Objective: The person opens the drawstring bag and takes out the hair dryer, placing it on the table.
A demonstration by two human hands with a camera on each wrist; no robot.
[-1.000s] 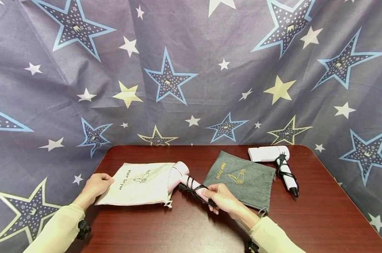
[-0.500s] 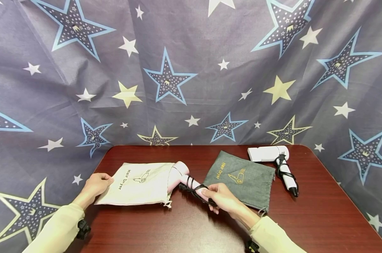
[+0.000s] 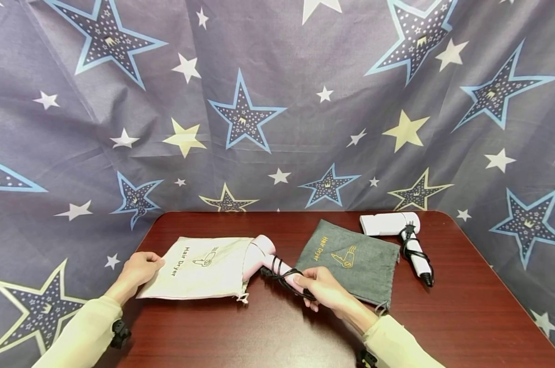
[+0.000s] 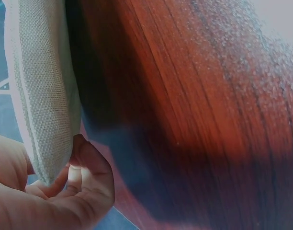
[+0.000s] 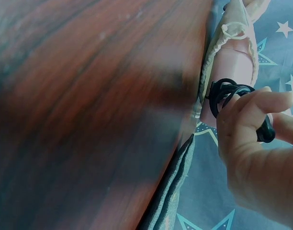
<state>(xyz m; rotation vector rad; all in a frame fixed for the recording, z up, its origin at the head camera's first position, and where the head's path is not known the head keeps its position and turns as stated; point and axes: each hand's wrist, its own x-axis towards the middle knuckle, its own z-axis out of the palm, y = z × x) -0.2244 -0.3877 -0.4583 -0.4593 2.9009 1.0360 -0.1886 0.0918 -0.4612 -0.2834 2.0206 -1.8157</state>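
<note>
A cream drawstring bag (image 3: pixel 185 276) printed "Hair Dryer" lies on the left of the table, its mouth facing right. Partway inside it is a pink hair dryer (image 3: pixel 262 246); the nozzle end is hidden by the cloth, while the rear of the body and the handle stick out. My right hand (image 3: pixel 325 290) grips that handle near its end, over the black cord (image 5: pixel 228 93) wound around it. At the bag's closed left end, my left hand (image 3: pixel 141 268) pinches the edge, fingers and thumb on either side of the cloth (image 4: pixel 46 96) in the left wrist view.
A grey drawstring bag (image 3: pixel 369 266) with the same print lies flat just beyond my right hand. Behind it at the back right rests a white hair dryer (image 3: pixel 385 224), its black cord wrapped around the handle. A star-patterned curtain (image 3: pixel 277 128) hangs behind the reddish-brown table (image 3: pixel 268 337).
The cream bag and my left hand have shifted very slightly to the left. Both hands keep their holds, and the pink hair dryer stays nearly in place.
</note>
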